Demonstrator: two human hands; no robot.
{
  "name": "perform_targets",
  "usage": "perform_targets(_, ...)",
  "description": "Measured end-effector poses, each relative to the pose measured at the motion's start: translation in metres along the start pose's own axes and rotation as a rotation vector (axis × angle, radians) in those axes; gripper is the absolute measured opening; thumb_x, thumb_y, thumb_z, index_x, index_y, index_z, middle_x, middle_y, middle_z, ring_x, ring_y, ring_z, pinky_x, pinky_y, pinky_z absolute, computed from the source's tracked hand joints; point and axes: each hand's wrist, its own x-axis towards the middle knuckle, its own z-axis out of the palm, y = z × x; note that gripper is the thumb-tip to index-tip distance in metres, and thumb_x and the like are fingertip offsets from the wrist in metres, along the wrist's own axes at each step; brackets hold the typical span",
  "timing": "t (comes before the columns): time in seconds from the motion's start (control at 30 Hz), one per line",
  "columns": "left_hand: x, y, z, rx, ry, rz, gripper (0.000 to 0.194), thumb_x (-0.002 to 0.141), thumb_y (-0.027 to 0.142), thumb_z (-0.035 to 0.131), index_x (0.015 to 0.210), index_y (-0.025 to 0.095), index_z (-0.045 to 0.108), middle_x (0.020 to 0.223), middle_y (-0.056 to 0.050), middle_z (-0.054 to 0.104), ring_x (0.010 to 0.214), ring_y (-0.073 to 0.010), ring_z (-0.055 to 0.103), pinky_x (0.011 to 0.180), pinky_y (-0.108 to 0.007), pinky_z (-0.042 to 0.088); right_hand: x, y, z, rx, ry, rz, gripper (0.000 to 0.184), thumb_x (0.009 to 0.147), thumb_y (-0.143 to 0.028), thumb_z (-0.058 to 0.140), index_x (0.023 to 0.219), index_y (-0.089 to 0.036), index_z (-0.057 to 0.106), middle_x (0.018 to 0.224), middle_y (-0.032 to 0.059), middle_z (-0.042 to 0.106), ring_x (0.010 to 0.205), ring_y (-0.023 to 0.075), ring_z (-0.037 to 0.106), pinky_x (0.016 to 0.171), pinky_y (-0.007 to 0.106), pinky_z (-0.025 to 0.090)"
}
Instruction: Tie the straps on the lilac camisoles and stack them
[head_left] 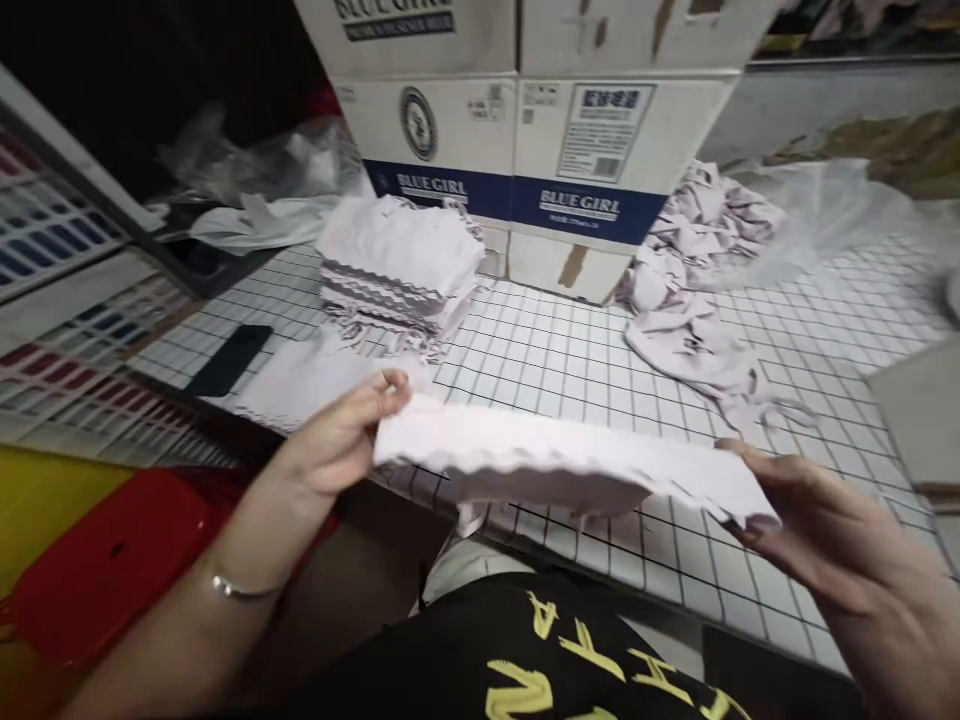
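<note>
together, left hand (pixel 341 437) and right hand (pixel 821 520) pinch cloth (pixel 547 445).

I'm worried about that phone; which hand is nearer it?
Left: the left hand grips the cloth right of the phone; the right hand, farther right, grips its other end.

A black-gridded white tabletop (pixel 555 350) — red plastic seat (pixel 112 560) lower left, deep shadow (pixel 150 60) behind.

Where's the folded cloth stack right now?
Head view, left of centre: the folded cloth stack sits on the grid-patterned tabletop, in front of the white cartons and beyond the left hand.
</note>
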Motion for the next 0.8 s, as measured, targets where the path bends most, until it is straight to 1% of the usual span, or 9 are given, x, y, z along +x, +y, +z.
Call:
perform_targets(0.1, 0.002, 0.072, -0.038, 0.110, 0.066, 0.178, 0.013, 0.077, 0.013, 0.067, 0.081, 0.018, 0.055, 0.071, 0.002, 0.055, 0.060, -0.0113, 0.054, 0.054, -0.024, 0.043, 0.036, -0.047, 0.067, 0.070, -0.199, 0.087, 0.007, 0.071, -0.019, 0.058, 0.073, -0.021, 0.065, 0.069, 0.0086, 0.058, 0.047, 0.0073, 0.044, 0.036, 0.020, 0.033)
perform_targets(0.2, 0.012, 0.138, -0.081, 0.163, 0.169, 0.335, 0.010, 0.081, 0.007, 0.060, 0.077, 0.017, 0.058, 0.070, 0.001, 0.056, 0.067, -0.0128, 0.056, 0.063, -0.026, 0.047, 0.065, -0.085, 0.146, 0.148, -0.375, 0.070, 0.017, 0.081, -0.012, 0.046, 0.072, -0.016, 0.060, 0.062, 0.0056, 0.054, 0.046, 0.0042, 0.043, 0.040, 0.017, 0.037)
perform_targets(0.3, 0.027, 0.174, -0.130, 0.243, 0.322, 0.339, 0.010, 0.084, 0.006, 0.057, 0.080, 0.015, 0.058, 0.075, 0.001, 0.058, 0.076, -0.0109, 0.059, 0.073, -0.026, 0.048, 0.079, -0.087, 0.216, 0.132, -0.453, 0.019, 0.019, 0.084, -0.008, 0.046, 0.069, -0.017, 0.054, 0.056, 0.0019, 0.053, 0.046, 0.0060, 0.047, 0.042, 0.017, 0.043)
perform_targets(0.4, 0.041, 0.164, -0.179, 0.439, 0.489, 0.152, 0.011, 0.085, 0.005, 0.056, 0.087, 0.015, 0.060, 0.078, 0.000, 0.063, 0.075, -0.0097, 0.060, 0.072, -0.027, 0.047, 0.077, -0.044, 0.262, 0.119, -0.491, 0.148, 0.020, 0.088, -0.010, 0.046, 0.070, -0.017, 0.052, 0.052, 0.0005, 0.056, 0.044, 0.0067, 0.051, 0.043, 0.016, 0.048)
perform_targets(0.47, 0.049, 0.136, -0.204, 0.527, 0.549, 0.044, 0.013, 0.078, 0.004, 0.063, 0.087, 0.014, 0.061, 0.073, -0.001, 0.064, 0.068, -0.0115, 0.060, 0.067, -0.028, 0.049, 0.071, 0.000, 0.280, 0.080, -0.503, 0.304, 0.021, 0.091, -0.012, 0.044, 0.073, -0.015, 0.054, 0.050, 0.0005, 0.058, 0.042, 0.0062, 0.053, 0.042, 0.014, 0.048)
perform_targets(0.57, 0.058, 0.088, -0.232, 0.589, 0.577, -0.041, 0.023, 0.065, 0.004, 0.073, 0.083, 0.011, 0.060, 0.063, 0.000, 0.061, 0.058, -0.0136, 0.058, 0.060, -0.029, 0.050, 0.060, 0.060, 0.292, -0.015, -0.463, 0.509, 0.021, 0.092, -0.014, 0.044, 0.077, -0.011, 0.058, 0.055, 0.0031, 0.063, 0.041, 0.0069, 0.056, 0.039, 0.015, 0.049)
perform_targets(0.63, 0.060, 0.066, -0.243, 0.636, 0.603, -0.062, 0.027, 0.062, 0.006, 0.076, 0.083, 0.011, 0.060, 0.063, 0.000, 0.061, 0.059, -0.0146, 0.059, 0.059, -0.029, 0.051, 0.056, 0.085, 0.295, -0.059, -0.458, 0.544, 0.017, 0.090, -0.012, 0.046, 0.077, -0.011, 0.057, 0.062, 0.0050, 0.067, 0.041, 0.0073, 0.057, 0.038, 0.016, 0.049)
perform_targets(0.7, 0.058, 0.055, -0.247, 0.702, 0.631, -0.061, 0.024, 0.065, 0.008, 0.076, 0.084, 0.011, 0.061, 0.065, 0.000, 0.061, 0.061, -0.0148, 0.060, 0.059, -0.028, 0.051, 0.055, 0.097, 0.299, -0.087, -0.476, 0.506, 0.014, 0.088, -0.013, 0.049, 0.075, -0.013, 0.055, 0.066, 0.0056, 0.069, 0.041, 0.0080, 0.057, 0.035, 0.017, 0.047)
perform_targets(0.8, 0.053, 0.058, -0.227, 0.896, 0.650, 0.037, 0.017, 0.078, 0.018, 0.071, 0.092, 0.010, 0.064, 0.080, -0.004, 0.065, 0.073, -0.0165, 0.063, 0.066, -0.030, 0.054, 0.051, 0.103, 0.307, -0.117, -0.502, 0.384, 0.020, 0.089, -0.023, 0.056, 0.072, -0.015, 0.053, 0.062, 0.0037, 0.067, 0.038, 0.0079, 0.055, 0.030, 0.016, 0.039)
